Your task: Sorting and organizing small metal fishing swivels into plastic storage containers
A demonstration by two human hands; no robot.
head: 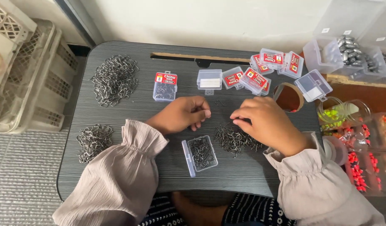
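An open clear box [202, 153], partly filled with small metal hooks, is set on the grey lap table [130, 62] close to the person, so that it is reached by both hands without stretching. Just right of the box, a loose heap of hooks [237, 140] is spread flat, probably so that single hooks can be picked out. The right hand [266, 123] is laid over the far edge of this heap, its fingertips pinched together; whether a hook is held there cannot be told. The left hand [182, 114], beyond the box, is loosely curled with nothing visible in it. Open table remains between box and near edge; far left of the box, two more heaps [114, 78] lie well apart.
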